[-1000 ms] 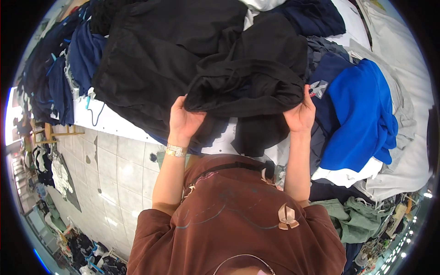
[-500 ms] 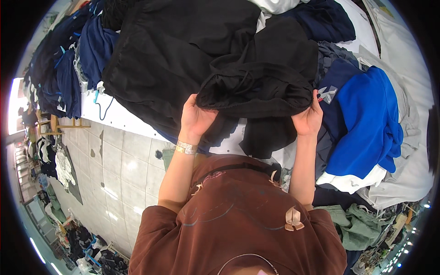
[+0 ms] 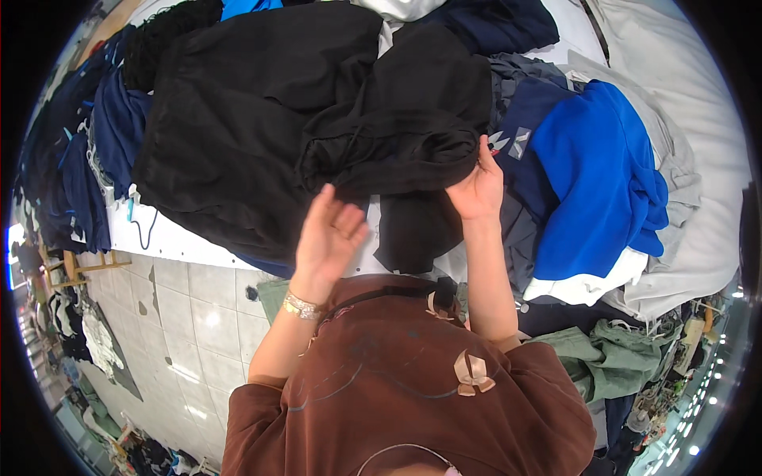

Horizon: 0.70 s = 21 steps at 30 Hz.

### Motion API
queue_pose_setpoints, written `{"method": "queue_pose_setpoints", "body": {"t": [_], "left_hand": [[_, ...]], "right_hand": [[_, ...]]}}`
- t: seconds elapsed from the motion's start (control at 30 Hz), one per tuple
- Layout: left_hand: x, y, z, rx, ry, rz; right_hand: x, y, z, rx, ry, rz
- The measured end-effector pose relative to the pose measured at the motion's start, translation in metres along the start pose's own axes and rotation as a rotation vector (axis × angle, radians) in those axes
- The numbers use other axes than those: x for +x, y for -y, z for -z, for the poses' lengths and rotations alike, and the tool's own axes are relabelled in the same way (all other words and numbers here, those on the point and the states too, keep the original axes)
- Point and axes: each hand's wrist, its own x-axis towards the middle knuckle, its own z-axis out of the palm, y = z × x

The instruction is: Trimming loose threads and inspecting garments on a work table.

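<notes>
A: ok so how many of everything?

B: Two hands, both bare; one black garment [image 3: 397, 175]; one bright blue cloth [image 3: 595, 182]; one bracelet [image 3: 302, 307]; one bow [image 3: 474, 375] on a brown shirt [image 3: 421, 408]. Navy cloth [image 3: 119, 135] over on the left too, way too tangled to count

A: and the hands, doing what?

B: With the right hand [image 3: 479, 190], pinching the garment's right edge, thumb against fingers. With the left hand [image 3: 327, 242], fingers loosely spread just below the left end of the opening, kinda blurry. Can't tell if touching

A: garment where, exactly?

B: On the white table [image 3: 178, 239], straight ahead of the shirt, amid more black fabric. Matte and soft-looking, with a wide oval opening and a gathered rim

A: other textures?

B: Blue cloth: smooth, thick-looking, in rounded folds, with white cloth [image 3: 591, 279] poking out underneath. Bracelet: shiny, wide band. Bow: pale, ribbon-like, slightly glossy
</notes>
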Motion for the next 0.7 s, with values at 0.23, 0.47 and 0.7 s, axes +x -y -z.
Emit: {"method": "queue_pose_setpoints", "body": {"t": [0.23, 0.47, 0.7], "left_hand": [[0.013, 0.034, -0.055, -0.082, 0.292, 0.297], [0.019, 0.028, -0.049, -0.297, 0.581, 0.094], [0.017, 0.026, -0.046, -0.246, 0.610, -0.132]], "right_hand": [[-0.001, -0.002, -0.004, 0.053, 0.038, -0.026], [-0.005, 0.004, 0.001, -0.674, -0.282, 0.195], [-0.008, -0.016, -0.012, -1.731, -0.395, 0.951]]}}
